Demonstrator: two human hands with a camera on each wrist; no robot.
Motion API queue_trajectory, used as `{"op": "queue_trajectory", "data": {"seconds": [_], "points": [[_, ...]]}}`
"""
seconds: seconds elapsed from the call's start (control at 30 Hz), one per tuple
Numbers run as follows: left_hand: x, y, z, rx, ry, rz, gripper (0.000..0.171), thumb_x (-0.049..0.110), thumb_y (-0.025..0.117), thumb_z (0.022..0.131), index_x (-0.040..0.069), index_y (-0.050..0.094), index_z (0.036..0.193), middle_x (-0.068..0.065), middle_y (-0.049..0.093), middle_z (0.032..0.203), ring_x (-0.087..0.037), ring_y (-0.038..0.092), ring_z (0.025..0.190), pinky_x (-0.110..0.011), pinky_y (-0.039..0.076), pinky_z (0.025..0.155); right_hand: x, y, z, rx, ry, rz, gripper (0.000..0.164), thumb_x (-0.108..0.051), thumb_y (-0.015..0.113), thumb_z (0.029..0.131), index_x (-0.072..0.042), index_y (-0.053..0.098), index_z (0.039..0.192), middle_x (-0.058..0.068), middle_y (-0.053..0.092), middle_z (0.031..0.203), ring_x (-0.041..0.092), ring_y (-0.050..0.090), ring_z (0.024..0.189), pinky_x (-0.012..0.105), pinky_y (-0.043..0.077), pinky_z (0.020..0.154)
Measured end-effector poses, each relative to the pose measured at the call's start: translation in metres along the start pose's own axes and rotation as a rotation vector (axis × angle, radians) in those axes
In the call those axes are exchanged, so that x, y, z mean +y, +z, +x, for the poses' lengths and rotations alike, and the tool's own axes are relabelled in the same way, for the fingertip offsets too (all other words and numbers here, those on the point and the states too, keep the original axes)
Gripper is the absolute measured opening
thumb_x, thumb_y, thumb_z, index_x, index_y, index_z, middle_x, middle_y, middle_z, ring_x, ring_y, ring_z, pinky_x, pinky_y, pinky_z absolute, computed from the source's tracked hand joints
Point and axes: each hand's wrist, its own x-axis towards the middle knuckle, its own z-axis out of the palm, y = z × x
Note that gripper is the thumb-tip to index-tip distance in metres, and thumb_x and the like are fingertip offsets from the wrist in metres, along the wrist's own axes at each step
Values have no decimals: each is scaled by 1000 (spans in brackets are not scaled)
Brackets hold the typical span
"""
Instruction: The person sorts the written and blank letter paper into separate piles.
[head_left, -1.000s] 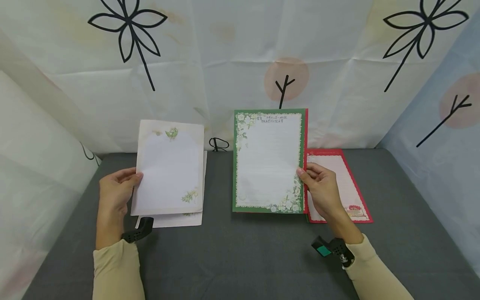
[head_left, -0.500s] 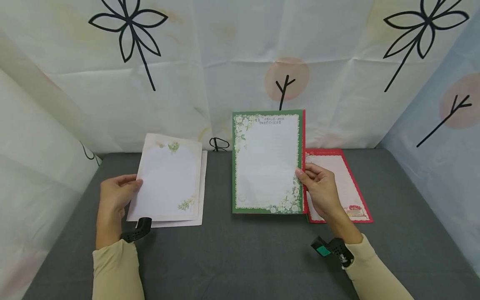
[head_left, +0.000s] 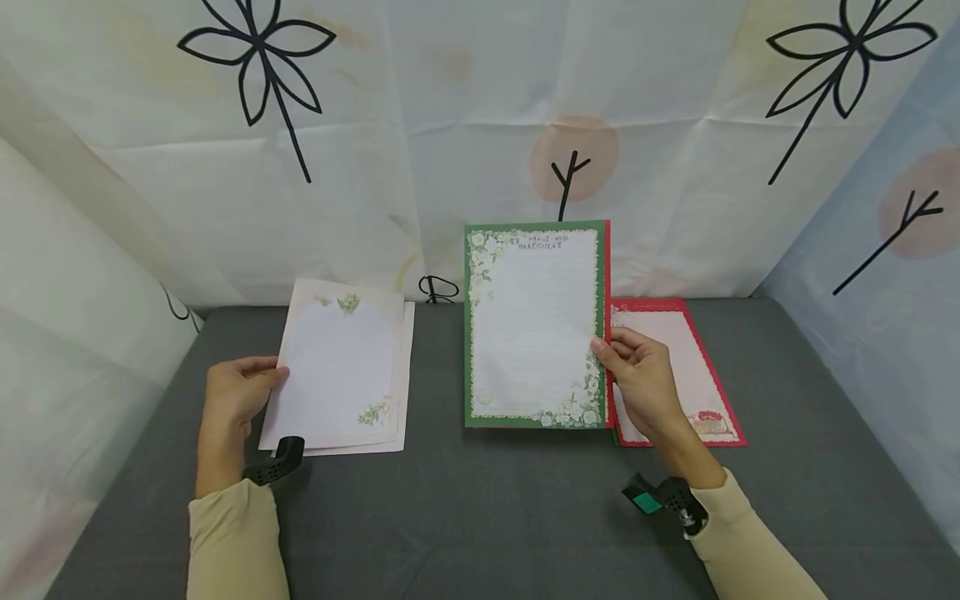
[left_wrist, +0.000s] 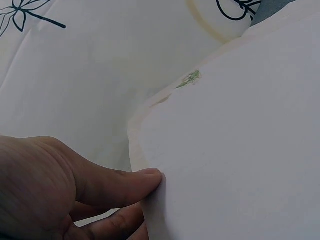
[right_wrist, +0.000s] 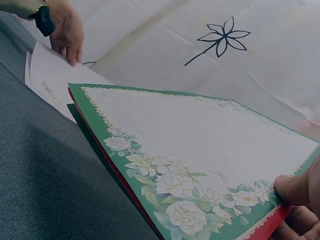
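Note:
My left hand (head_left: 240, 392) pinches the left edge of a pale sheet of letter paper (head_left: 337, 358) with small green sprigs, thumb on top. That sheet lies low over another pale sheet (head_left: 406, 375), whose right and lower edges stick out. In the left wrist view the thumb (left_wrist: 145, 182) presses the paper's border. My right hand (head_left: 645, 371) pinches the right edge of a green-bordered sheet of letter paper (head_left: 536, 325) with white flowers and handwriting at the top. A red sheet (head_left: 609, 267) shows behind it, and the right wrist view shows these layers raised off the table.
A red-bordered sheet of letter paper (head_left: 701, 367) lies on the grey tablecloth (head_left: 465, 517) under my right hand, with a green edge peeking out beneath. Behind the table hangs a white cloth (head_left: 442, 150) with black leaf drawings.
My left hand has lowered its pale sheet toward the one beneath, bringing the two closer into line. The right hand's sheets have shifted very slightly left and down.

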Motion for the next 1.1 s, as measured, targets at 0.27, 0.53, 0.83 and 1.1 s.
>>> {"op": "queue_trajectory", "data": {"seconds": [0.27,0.53,0.83,1.1], "points": [[-2,1,-1,-26,-15,33,43,12,62,99,-11,57,135,-32,54,134,-42,53,117,-59,45,96,-1,0,0,1,0,-9,34,0,57,103,23,52,128,-15,73,97,3,65,97,17,53,83],[-3,6,0,-26,-15,81,42,11,62,98,-13,58,132,-35,55,129,-45,54,114,-62,45,96,2,-1,1,-1,-26,2,32,-1,57,103,24,53,123,-11,74,96,3,64,91,17,54,79],[0,9,-1,-1,-11,129,40,9,68,95,-12,61,128,-30,63,116,-41,59,104,-56,50,84,0,-1,0,-2,-4,-3,34,0,58,103,23,52,127,-13,73,99,3,65,97,18,54,84],[0,12,-2,18,-10,145,41,10,73,92,-12,63,125,-30,65,114,-40,62,102,-51,52,80,1,-2,0,-10,-11,-16,37,-2,57,103,23,51,130,-14,72,102,2,65,101,17,53,86]]}}
